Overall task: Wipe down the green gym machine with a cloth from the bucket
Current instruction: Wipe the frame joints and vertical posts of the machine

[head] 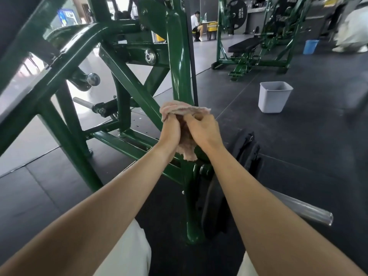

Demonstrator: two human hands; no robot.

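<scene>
Both hands are up in the middle of the view, meeting just in front of the green machine (179, 56), low on its tall upright post.

Cloth (183, 110): pinkish, bunched. One fold drapes over the top of the fingers and a tail hangs down between the wrists.

Left hand (169, 129): grip closed, fingers curled round the left part of the cloth.
Right hand (206, 127): grip closed too, fingers and thumb pinching the right part of the cloth. The two hands touch or nearly touch.

I cannot tell whether the cloth touches the post or sits just in front of it.

Bucket (274, 96): pale grey, upright on the dark floor (298, 156), right of the machine and farther off, well apart from the hands. Its contents are not visible from here.

Other things: a blue bin (311, 46) far right, a second green machine (249, 56) with a bench at far centre, and a person sitting at a table in the far background.

Step in hand, as I read it: the cloth is out of the bucket and is being gathered or refolded between both hands, not swept along the metal.

The next move likely calls for a flat pad of cloth in one hand, pressed to the post or the slanted brace just left of it. It would then run along the tube, working round the bolts and joints near the base.
</scene>
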